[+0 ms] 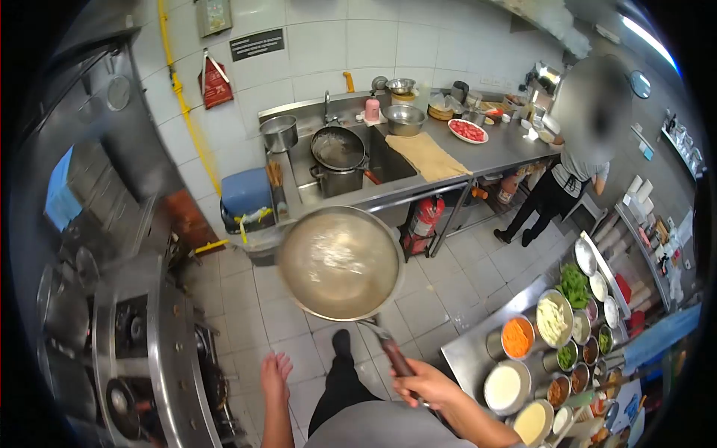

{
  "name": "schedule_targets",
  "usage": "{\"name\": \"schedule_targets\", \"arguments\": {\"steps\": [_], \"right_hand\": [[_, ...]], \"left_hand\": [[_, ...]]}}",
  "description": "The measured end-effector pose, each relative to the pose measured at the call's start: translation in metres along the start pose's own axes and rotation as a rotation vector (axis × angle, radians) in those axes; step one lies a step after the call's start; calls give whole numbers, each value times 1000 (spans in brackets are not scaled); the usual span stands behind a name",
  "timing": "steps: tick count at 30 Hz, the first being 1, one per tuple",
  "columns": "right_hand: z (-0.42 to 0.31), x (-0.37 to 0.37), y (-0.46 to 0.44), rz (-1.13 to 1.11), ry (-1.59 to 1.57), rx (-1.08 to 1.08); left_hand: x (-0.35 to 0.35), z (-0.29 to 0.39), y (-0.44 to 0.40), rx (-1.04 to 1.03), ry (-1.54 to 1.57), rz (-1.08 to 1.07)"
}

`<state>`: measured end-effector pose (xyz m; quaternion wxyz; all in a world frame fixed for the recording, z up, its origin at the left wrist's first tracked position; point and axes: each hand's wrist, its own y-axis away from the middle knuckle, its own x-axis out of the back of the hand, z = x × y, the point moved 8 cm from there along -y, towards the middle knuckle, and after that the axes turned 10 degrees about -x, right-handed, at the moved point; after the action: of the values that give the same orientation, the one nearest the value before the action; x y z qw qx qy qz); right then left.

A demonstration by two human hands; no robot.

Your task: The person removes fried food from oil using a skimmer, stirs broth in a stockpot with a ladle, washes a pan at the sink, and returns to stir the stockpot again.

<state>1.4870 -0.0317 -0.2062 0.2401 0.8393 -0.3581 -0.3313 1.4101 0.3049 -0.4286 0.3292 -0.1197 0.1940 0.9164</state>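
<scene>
In my right hand is the dark brown handle of a wide metal frying pan, with my fingers wrapped around it. The pan is held out in front of me above the tiled floor. Its shiny inside faces the camera, and I see no food in it. Bright reflections lie across the bottom; whether it is wet, I cannot tell. My left hand hangs in the air below and left of the pan, touching nothing. Its fingers are loosely extended and it holds nothing.
A sink ahead holds a dark wok on a pot. At the left stands a stove. Food containers such as shredded carrot cover the right counter. A co-worker stands at the far right.
</scene>
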Motion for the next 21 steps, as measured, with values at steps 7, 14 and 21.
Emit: {"name": "schedule_targets", "arguments": {"steps": [7, 14, 21], "right_hand": [[-71, 112, -31, 434, -337, 47], [-97, 164, -47, 744, -687, 343], [-171, 166, -52, 937, -711, 303]], "left_hand": [[-386, 104, -246, -102, 234, -468], [-621, -95, -441, 373, -137, -528], [-666, -191, -430, 659, 169, -238]]}}
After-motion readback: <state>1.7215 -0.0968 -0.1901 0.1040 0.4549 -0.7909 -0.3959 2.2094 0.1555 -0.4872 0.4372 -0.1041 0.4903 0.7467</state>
